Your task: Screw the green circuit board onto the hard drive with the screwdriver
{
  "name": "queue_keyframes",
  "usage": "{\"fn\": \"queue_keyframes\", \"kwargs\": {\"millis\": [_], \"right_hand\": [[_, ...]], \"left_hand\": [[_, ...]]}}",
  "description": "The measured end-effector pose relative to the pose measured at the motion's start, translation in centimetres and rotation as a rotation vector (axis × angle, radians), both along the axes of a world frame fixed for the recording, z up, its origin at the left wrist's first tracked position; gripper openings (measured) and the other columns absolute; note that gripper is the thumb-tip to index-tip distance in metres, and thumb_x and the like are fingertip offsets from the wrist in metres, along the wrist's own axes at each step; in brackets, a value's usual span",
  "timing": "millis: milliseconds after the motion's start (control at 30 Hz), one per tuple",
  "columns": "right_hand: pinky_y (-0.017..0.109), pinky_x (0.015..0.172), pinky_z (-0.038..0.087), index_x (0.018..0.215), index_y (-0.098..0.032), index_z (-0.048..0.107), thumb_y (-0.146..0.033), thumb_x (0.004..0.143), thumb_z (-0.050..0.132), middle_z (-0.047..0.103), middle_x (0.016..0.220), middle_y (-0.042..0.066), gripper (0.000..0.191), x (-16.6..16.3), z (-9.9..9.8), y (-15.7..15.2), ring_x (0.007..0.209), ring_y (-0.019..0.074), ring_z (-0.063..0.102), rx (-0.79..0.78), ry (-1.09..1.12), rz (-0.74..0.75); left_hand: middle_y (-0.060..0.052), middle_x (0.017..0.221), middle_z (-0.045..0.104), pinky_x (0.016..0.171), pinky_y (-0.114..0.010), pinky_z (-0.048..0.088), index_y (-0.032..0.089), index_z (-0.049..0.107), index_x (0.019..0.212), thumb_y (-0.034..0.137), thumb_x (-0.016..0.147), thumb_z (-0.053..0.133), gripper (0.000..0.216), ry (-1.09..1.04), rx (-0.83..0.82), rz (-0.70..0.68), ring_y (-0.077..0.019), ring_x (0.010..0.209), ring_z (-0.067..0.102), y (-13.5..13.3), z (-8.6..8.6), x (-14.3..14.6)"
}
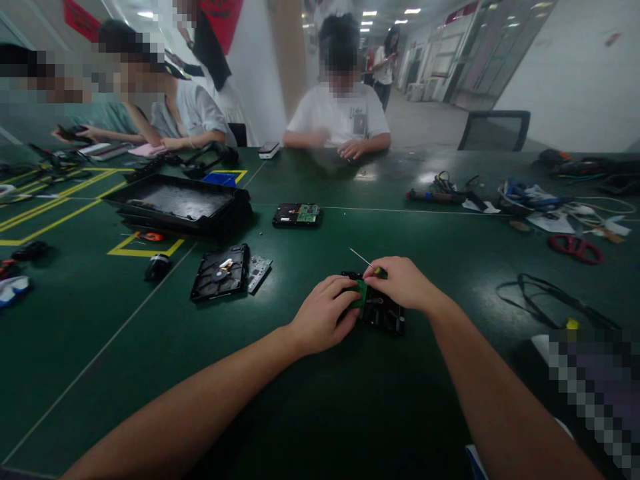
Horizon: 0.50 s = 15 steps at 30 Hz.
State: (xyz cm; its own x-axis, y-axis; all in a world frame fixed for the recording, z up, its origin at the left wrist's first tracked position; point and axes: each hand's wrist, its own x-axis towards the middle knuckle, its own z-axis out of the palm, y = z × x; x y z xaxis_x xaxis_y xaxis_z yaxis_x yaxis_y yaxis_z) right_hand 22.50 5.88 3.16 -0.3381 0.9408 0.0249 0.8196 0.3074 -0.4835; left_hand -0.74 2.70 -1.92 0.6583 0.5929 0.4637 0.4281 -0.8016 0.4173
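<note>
A black hard drive (384,315) with a green circuit board (361,295) lies on the green table in front of me. My left hand (327,315) grips its left side, the fingers curled over the board. Between the thumb and fingers of my right hand (403,283) is a screwdriver (361,257), its thin shaft pointing up and to the left, away from the drive. The right fingertips are at the board's upper edge; whether they touch it I cannot tell.
Left of my hands lies another hard drive (219,275) beside a loose circuit board (259,273). A third drive (297,215) lies farther back, near stacked black trays (180,200). Red-handled scissors (575,248) and cables (550,300) are at right. A person (337,113) sits opposite.
</note>
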Motion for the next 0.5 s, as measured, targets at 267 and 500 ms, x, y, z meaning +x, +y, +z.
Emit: {"fn": "queue_keyframes", "kwargs": {"millis": [267, 500], "right_hand": [[0.032, 0.080, 0.049, 0.092, -0.026, 0.081, -0.028, 0.090, 0.067, 0.081, 0.099, 0.002, 0.014, 0.40, -0.14, 0.15, 0.092, 0.0213, 0.073, -0.025, 0.020, -0.033], [0.031, 0.074, 0.048, 0.092, -0.021, 0.079, -0.027, 0.085, 0.070, 0.079, 0.093, 0.004, 0.012, 0.55, -0.04, 0.11, 0.084, 0.0202, 0.071, -0.020, 0.035, -0.117]], "left_hand": [[-0.013, 0.134, 0.065, 0.109, -0.057, 0.053, 0.021, 0.065, 0.125, 0.024, 0.097, 0.061, 0.029, 0.004, 0.003, 0.008, -0.0323, 0.132, 0.057, -0.09, 0.18, 0.04], [-0.013, 0.133, 0.065, 0.108, -0.055, 0.052, 0.020, 0.066, 0.124, 0.023, 0.097, 0.061, 0.028, 0.006, 0.002, 0.007, -0.0316, 0.131, 0.057, -0.01, -0.18, -0.07]]}}
